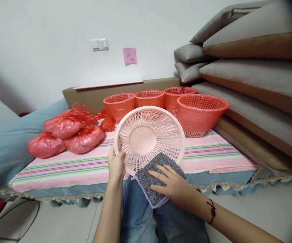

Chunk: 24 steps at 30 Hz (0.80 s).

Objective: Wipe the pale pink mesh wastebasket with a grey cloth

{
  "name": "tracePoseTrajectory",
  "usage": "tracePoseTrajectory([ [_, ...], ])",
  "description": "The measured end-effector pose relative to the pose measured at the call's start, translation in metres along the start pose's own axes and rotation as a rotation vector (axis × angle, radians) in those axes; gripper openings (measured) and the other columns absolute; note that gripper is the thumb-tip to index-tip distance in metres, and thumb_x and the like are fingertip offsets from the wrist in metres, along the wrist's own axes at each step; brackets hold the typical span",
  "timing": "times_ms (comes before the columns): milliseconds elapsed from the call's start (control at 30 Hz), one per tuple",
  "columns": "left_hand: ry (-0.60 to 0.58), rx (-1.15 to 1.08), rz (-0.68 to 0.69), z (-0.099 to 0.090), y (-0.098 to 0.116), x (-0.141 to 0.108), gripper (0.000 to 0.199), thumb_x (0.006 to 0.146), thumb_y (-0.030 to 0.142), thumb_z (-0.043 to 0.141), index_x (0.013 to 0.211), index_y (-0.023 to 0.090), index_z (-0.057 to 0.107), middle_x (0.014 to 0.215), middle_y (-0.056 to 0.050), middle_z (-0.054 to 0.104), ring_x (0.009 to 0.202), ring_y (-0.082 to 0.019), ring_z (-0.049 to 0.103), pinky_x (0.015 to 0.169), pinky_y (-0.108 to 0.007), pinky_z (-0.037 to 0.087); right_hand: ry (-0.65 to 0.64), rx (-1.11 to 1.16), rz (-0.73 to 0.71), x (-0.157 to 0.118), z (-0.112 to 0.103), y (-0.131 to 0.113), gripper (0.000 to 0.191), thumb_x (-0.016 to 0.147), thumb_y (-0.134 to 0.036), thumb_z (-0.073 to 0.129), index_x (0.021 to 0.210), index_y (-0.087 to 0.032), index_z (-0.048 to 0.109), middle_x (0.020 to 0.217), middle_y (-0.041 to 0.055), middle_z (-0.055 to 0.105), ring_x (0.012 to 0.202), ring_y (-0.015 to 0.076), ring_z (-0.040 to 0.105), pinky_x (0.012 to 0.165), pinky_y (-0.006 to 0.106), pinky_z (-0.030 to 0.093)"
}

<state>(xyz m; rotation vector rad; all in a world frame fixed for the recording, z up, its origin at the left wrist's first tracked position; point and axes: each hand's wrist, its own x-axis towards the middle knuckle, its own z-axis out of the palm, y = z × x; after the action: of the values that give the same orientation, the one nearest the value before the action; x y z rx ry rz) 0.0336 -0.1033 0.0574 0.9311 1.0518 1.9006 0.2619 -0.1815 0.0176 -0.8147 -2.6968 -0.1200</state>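
Note:
My left hand [116,162] grips a pale pink plastic basket [143,140] by its left rim, thumb on the inner side. The round basket is tilted with its open top towards me, above my lap. A grey cleaning cloth [152,194] with a purple edge hangs over the basket's near right rim. My right hand [169,182] holds the cloth against that rim, its fingers spread over the cloth and its thumb hidden.
Several red baskets [203,113] stand behind the pink one on a striped cloth [77,170]. Tied red plastic bags [83,138] are piled at left. Large grey-and-brown cushions [254,74] are stacked at right. A pink note [130,55] is on the wall.

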Motion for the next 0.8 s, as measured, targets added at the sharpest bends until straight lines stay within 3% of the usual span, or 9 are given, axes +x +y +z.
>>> tracePoseTrajectory([
  [200,-0.013,0.023,-0.028,0.006,0.006,-0.009,0.052,0.057,0.008,0.064,0.107,0.018,0.073,0.126,-0.008,0.07,0.127,-0.029,0.058,0.115,-0.043,0.037,0.1,-0.163,-0.118,-0.006,0.012,0.011,0.037,0.097,-0.015,0.055,0.126,-0.035,0.064,0.141,0.0123,0.06,0.111,0.0248,0.064,0.095,0.047,0.052],
  [333,-0.067,-0.073,-0.078,0.007,-0.002,-0.034,0.065,0.065,0.016,0.072,0.129,0.022,0.064,0.143,-0.009,0.06,0.135,-0.027,0.052,0.115,-0.039,0.039,0.212,-0.185,-0.109,-0.005,0.024,0.005,0.036,0.097,-0.016,0.055,0.127,-0.034,0.064,0.139,0.0128,0.062,0.11,0.0264,0.064,0.093,0.047,0.053],
  [400,-0.029,-0.068,-0.076,0.005,-0.011,-0.05,0.073,0.068,0.017,0.073,0.139,0.025,0.057,0.152,-0.008,0.051,0.141,-0.025,0.046,0.115,-0.036,0.037,0.23,-0.166,-0.073,-0.003,0.029,-0.003,0.037,0.097,-0.016,0.055,0.129,-0.032,0.063,0.141,0.0141,0.06,0.113,0.028,0.064,0.094,0.048,0.053],
  [533,0.084,-0.036,-0.12,0.0,-0.023,-0.067,0.069,0.076,0.021,0.068,0.143,0.03,0.053,0.155,-0.003,0.048,0.143,-0.023,0.044,0.114,-0.033,0.039,0.141,-0.072,-0.026,-0.001,0.031,-0.015,0.045,0.096,-0.016,0.055,0.137,-0.033,0.058,0.148,0.0139,0.054,0.121,0.0293,0.061,0.099,0.049,0.051],
  [700,0.048,-0.102,-0.208,-0.001,-0.012,-0.061,0.073,0.069,0.015,0.068,0.139,0.033,0.057,0.153,-0.002,0.05,0.14,-0.025,0.048,0.103,-0.032,0.05,-0.107,0.11,0.047,-0.02,0.008,-0.005,0.067,0.084,0.002,0.048,0.139,-0.035,0.057,0.153,0.0094,0.049,0.138,0.032,0.049,0.11,0.058,0.042],
  [800,-0.004,-0.078,-0.21,0.0,-0.011,-0.059,0.07,0.067,0.013,0.067,0.133,0.034,0.062,0.153,-0.001,0.051,0.142,-0.025,0.046,0.106,-0.034,0.048,-0.167,0.255,0.135,-0.032,-0.009,0.009,0.088,0.067,0.01,0.04,0.144,-0.031,0.052,0.152,0.0069,0.051,0.141,0.0247,0.045,0.117,0.052,0.037],
])
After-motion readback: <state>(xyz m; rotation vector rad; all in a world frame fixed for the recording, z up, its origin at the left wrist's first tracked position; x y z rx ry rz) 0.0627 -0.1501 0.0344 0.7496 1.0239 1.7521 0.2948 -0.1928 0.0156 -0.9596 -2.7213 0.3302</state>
